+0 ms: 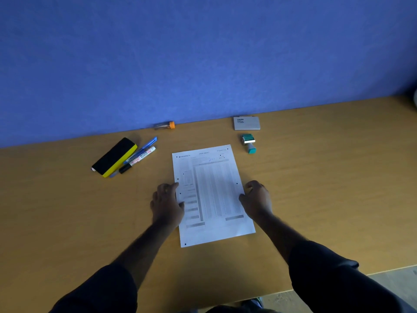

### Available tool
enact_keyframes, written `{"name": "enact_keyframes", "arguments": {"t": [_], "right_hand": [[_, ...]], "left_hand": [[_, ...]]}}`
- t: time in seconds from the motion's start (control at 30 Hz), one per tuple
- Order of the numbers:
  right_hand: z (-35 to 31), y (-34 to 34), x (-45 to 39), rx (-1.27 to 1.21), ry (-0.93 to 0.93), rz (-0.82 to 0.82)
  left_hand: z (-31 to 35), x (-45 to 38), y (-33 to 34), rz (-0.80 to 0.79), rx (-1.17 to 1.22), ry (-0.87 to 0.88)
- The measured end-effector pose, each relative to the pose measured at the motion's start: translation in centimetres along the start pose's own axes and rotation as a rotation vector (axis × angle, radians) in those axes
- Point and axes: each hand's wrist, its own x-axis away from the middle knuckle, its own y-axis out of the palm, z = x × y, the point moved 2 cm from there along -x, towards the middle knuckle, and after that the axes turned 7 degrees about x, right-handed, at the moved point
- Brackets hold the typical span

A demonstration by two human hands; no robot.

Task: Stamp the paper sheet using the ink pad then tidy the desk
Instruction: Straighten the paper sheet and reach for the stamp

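A printed white paper sheet [212,195] lies flat in the middle of the wooden desk [316,188]. My left hand [167,203] rests at its left edge, fingertips touching the paper. At the sheet's right edge sits my right hand [257,198], fingers curled onto that edge. Neither hand has lifted anything. Beyond the sheet's top right corner a teal stamp [248,143] lies on its side. The grey ink pad case [246,123], lid shut, sits behind it against the blue wall.
Left of the sheet lie a black-and-yellow board eraser [114,157], a blue pen [144,149] and a white marker [140,159]. A small tube with an orange cap [164,125] lies by the blue partition wall. The desk's front edge runs at lower right.
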Motion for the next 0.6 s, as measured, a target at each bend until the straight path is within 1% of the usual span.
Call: {"name": "enact_keyframes", "arguments": {"t": [0.13,0.23,0.33,0.4,0.53,0.6], "right_hand": [[-0.6,-0.6,-0.9,-0.029,-0.006,0.065],[-1.1,-1.2,-2.0,-0.03,-0.002,0.097],[-1.9,-1.5,-3.2,-0.038,-0.009,0.125],[-2.5,-1.7,-4.0,-0.038,-0.014,0.141],[-3.7,-2.3,-5.7,-0.031,-0.026,0.172],[-4.2,-2.5,-6.5,-0.03,-0.042,0.185]], "left_hand": [[0.0,-0.2,-0.2,0.022,0.041,0.049],[-0.2,-1.0,-0.4,0.067,0.02,0.106],[-0.2,-2.4,-1.1,0.13,-0.041,0.227],[-0.4,-3.6,-1.5,0.144,-0.081,0.275],[-1.3,-6.3,-1.7,0.114,-0.176,0.224],[-1.6,-7.4,-1.6,0.107,-0.169,0.211]]}}
